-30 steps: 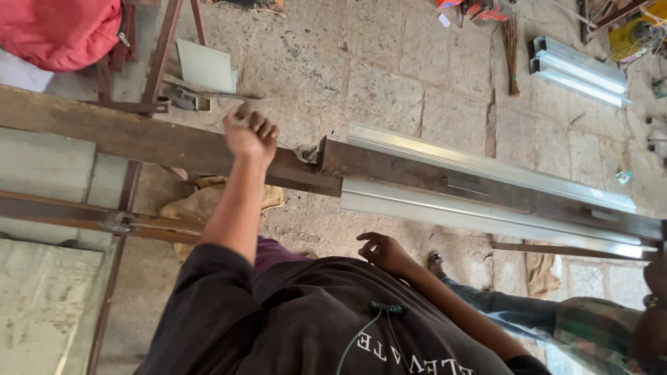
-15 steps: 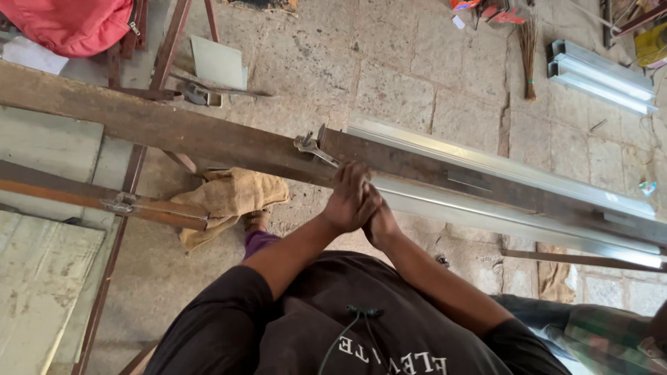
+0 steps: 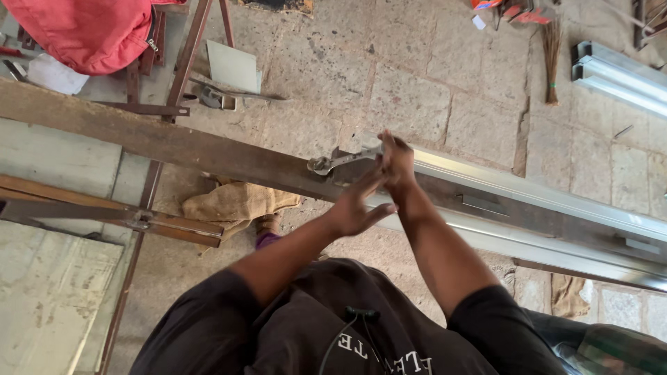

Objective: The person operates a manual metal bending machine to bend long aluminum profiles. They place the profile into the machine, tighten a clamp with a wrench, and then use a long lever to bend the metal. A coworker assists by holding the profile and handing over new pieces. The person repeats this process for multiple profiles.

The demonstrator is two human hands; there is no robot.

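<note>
A long brown beam [image 3: 174,142] runs across the view, with a silver metal channel [image 3: 542,198] lying along its right half. A grey spanner [image 3: 332,162] rests at the channel's left end. My right hand [image 3: 397,161] is closed on the spanner's handle end. Just below the right wrist, my left hand [image 3: 356,207] is held flat with the fingers stretched out and holds nothing. My dark shirt fills the bottom of the view.
A red bag [image 3: 83,31] lies at top left over a rusty metal frame [image 3: 184,66]. A burlap sack [image 3: 236,203] sits on the stone floor under the beam. More silver channels [image 3: 618,73] lie at top right. Another person's checked sleeve [image 3: 618,351] is at bottom right.
One second ago my left hand rested on the beam. Half a second ago both hands were pressed together. Now the right hand has reached the spanner and the left has opened.
</note>
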